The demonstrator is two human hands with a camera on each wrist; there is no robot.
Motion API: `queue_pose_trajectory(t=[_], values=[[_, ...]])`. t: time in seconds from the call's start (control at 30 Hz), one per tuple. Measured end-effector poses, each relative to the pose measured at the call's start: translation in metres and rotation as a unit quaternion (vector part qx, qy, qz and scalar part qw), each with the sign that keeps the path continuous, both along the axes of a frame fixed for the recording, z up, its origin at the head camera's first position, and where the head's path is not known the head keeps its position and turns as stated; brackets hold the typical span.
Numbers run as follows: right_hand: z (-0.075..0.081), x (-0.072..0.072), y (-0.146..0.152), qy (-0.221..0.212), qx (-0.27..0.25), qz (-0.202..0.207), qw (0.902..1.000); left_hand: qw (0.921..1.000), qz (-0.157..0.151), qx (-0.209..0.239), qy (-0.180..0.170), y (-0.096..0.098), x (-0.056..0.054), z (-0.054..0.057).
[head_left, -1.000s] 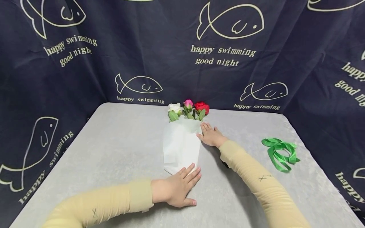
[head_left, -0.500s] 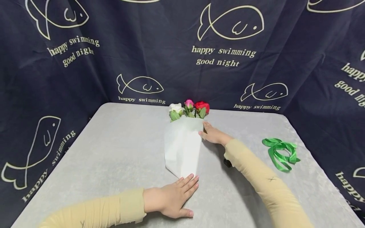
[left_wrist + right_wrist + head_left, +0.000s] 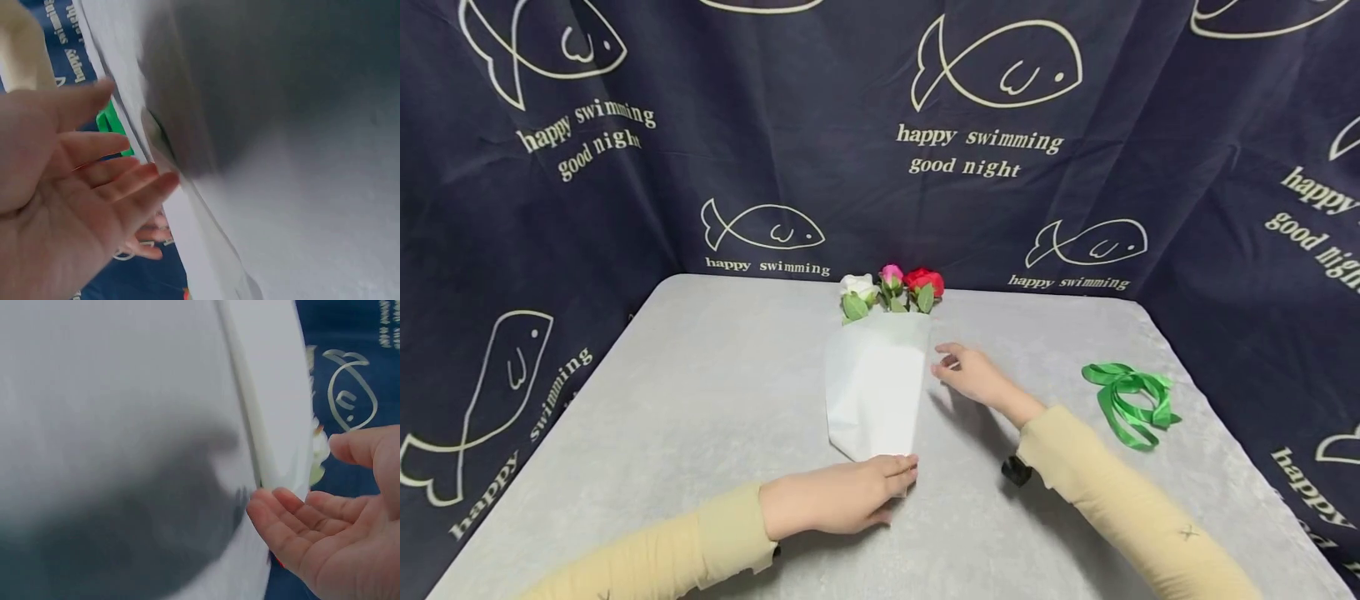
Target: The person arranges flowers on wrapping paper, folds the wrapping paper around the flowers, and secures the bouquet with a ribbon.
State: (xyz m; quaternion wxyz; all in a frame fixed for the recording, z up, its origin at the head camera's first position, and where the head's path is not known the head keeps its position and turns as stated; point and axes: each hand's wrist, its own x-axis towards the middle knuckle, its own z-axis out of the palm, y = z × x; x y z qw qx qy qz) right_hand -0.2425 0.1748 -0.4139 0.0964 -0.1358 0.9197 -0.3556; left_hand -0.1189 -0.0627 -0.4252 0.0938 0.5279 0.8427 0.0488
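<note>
White wrapping paper (image 3: 876, 375) lies folded on the grey-covered table, narrowing toward the person. From its far end stick out a white rose (image 3: 857, 288), a pink rose (image 3: 892, 276) and a red rose (image 3: 924, 284) with green leaves; their stems are hidden inside. My left hand (image 3: 853, 496) is over the paper's narrow near end, its fingers loosely bent and holding nothing in the left wrist view. Beside the paper's right edge, my right hand (image 3: 973, 375) hovers apart from it, fingers relaxed, with nothing in the palm (image 3: 350, 544).
A loosely looped green ribbon (image 3: 1131, 404) lies on the right side of the table (image 3: 722, 367). Dark blue curtains (image 3: 865, 100) with fish drawings stand close behind the table and on both sides. A black wrist device (image 3: 1017, 470) shows under the right sleeve.
My right hand has come off the paper's upper right edge and drawn back right and toward me. My left hand, flat before, has lifted and bent its fingers at the near end.
</note>
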Motion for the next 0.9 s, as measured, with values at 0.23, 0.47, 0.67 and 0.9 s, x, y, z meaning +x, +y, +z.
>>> queue_pose_trajectory(t=[0.23,0.47,0.67,0.9], values=[[-0.013,0.036,-0.009,-0.163,-0.213,-0.049,0.9622,0.9931,0.043,0.063,0.089,0.005,-0.012,-0.004],[-0.021,0.053,-0.011,-0.220,-0.290,-0.041,0.9304,0.9862,0.096,0.049,0.126,0.006,-0.016,-0.007],[-0.024,0.056,-0.009,-0.259,-0.335,-0.040,0.9047,0.9806,0.068,0.021,0.183,0.004,-0.017,-0.008],[-0.026,0.058,-0.018,-0.290,-0.355,-0.029,0.8882,0.9766,0.046,0.022,0.209,0.001,-0.017,-0.008]])
